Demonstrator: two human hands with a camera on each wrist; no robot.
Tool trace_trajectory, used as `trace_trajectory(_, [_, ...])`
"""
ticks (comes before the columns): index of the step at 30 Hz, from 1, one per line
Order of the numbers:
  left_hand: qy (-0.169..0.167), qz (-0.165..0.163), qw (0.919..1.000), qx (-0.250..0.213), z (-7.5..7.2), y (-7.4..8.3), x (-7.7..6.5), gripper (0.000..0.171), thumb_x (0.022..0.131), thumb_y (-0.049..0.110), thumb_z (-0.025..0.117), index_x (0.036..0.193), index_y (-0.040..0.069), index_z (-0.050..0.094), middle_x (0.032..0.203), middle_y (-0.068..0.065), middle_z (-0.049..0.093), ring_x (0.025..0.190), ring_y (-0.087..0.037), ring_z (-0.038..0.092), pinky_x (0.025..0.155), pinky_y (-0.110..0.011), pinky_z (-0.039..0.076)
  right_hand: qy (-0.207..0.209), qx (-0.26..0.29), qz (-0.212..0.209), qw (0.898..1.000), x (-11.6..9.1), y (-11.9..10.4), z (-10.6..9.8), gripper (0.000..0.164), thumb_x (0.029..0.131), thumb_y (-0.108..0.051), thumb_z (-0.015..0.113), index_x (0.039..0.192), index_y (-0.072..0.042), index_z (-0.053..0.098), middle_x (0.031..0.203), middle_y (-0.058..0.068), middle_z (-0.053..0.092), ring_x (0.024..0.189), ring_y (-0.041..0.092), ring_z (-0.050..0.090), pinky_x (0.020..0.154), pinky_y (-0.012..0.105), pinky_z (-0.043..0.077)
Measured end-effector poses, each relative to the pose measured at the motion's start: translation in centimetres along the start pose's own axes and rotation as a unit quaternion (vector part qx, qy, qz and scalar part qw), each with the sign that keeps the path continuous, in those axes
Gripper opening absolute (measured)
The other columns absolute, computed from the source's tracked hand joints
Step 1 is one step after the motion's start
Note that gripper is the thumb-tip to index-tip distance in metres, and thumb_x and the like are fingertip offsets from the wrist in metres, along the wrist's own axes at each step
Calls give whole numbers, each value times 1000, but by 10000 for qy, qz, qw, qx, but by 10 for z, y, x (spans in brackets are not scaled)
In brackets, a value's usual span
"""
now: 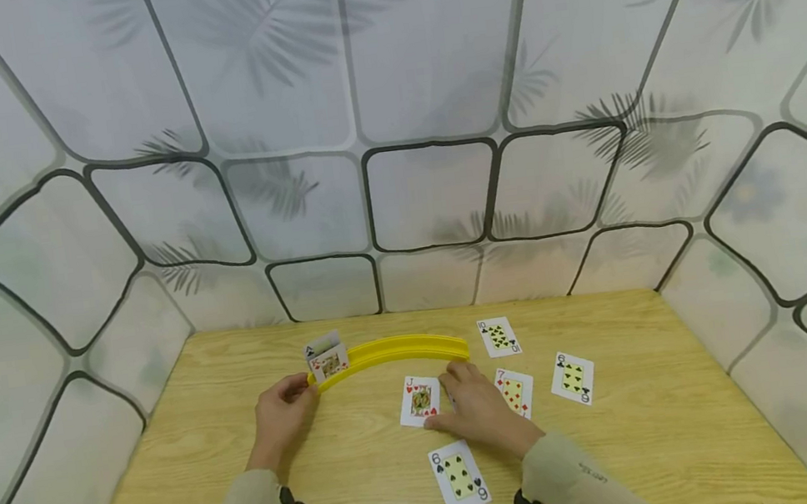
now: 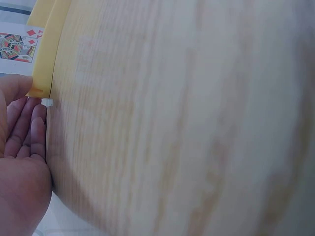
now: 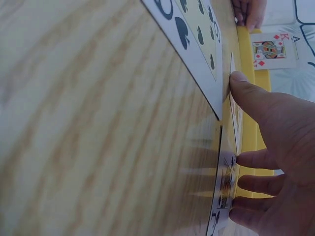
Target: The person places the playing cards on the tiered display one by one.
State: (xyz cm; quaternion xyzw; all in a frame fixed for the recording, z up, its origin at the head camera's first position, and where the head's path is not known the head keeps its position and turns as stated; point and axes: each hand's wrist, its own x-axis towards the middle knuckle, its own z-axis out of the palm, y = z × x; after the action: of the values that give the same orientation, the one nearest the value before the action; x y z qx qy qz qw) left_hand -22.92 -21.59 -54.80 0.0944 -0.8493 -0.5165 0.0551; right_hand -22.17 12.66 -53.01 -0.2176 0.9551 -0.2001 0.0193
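A yellow curved card holder [image 1: 400, 345] lies on the table, with a king of diamonds [image 1: 330, 363] and an ace [image 1: 321, 344] behind it standing in its left end. My left hand [image 1: 285, 414] pinches that end between thumb and fingers; the left wrist view shows the thumb against the holder's edge [image 2: 42, 86]. My right hand [image 1: 481, 404] is spread low over the cards, its thumb at the jack of hearts [image 1: 420, 401]. Under its fingers lies another face card [image 3: 224, 184], mostly hidden in the head view. The seven of diamonds [image 1: 515, 392] is partly covered by this hand.
A six of spades [image 1: 460, 478] lies face up nearer to me. Farther right are a ten of clubs [image 1: 499, 337] and a six of clubs [image 1: 573, 378]. A patterned wall [image 1: 435, 198] borders the wooden table [image 1: 661, 439] at the back and sides.
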Motion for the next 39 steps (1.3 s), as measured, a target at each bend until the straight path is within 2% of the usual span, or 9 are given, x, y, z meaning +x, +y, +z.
trace_trajectory(9, [-2,-21,10000,-81,-1,2,-1,32,100,14,68,129,0,72,120,-18,74,101,-18,67,84,-22,52,-116,27,92,9999,4,-3,-3,83,86,-57,83,141,0,61,151,25,52,143,47,46,115,62,43])
trace_trajectory(17, [5,-5,10000,-91,0,1,-2,32,100,15,68,129,1,72,119,-18,74,102,-20,68,83,-21,52,-341,-125,274,9990,11,-7,-7,85,82,-53,87,141,2,61,149,25,52,141,45,47,114,60,44])
trace_trajectory(24, [-33,-21,9999,-126,1,-1,0,33,100,15,68,130,0,72,120,-19,74,103,-22,67,83,-21,52,-452,-197,349,9982,13,-9,-8,85,82,-53,87,143,-1,61,149,24,53,139,44,48,112,59,45])
trace_trajectory(31, [-8,-25,10000,-42,-1,-1,1,32,101,15,67,129,0,72,120,-18,75,99,-15,66,82,-20,51,-441,-181,284,9985,15,-11,-11,83,80,-50,90,140,0,62,148,26,53,138,45,48,113,60,44])
trace_trajectory(39, [4,-24,10000,-77,1,-3,1,32,100,15,68,128,0,72,118,-18,74,102,-21,67,83,-21,52,-355,-84,347,9987,19,-8,-9,84,73,-49,95,133,0,63,141,23,58,129,42,53,109,58,47])
